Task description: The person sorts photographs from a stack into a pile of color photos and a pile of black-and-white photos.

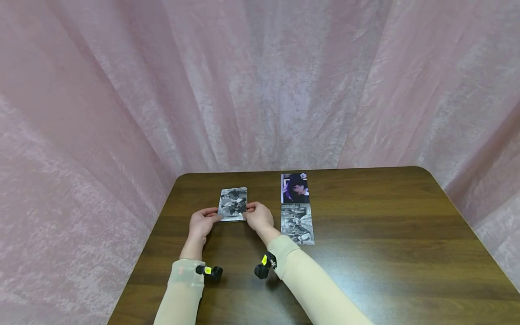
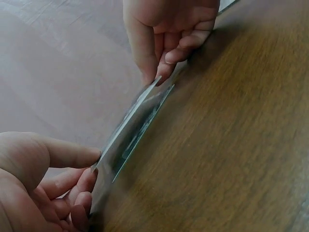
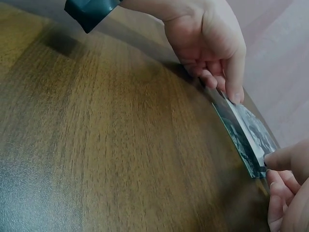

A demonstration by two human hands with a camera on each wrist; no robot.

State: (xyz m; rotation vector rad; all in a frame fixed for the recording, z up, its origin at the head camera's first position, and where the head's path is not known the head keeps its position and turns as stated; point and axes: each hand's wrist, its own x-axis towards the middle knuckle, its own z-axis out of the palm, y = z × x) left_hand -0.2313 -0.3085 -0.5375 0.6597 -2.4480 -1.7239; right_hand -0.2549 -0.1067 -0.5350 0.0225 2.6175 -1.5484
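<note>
Monochrome photo (image 1: 233, 204), glossy, thin, slightly bowed

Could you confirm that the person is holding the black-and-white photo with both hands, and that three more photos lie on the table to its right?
Not quite: only two photos lie there, a purple-toned photo and a grey photo, as the head view shows. Both the left hand and the right hand do hold the black-and-white photo over the table.

- Dark wood-grain table (image 1: 365, 271) with rounded corners.
- Pink crinkled curtain (image 1: 260, 81) hangs behind and along both sides of the table.
- Soft, even light.
</note>
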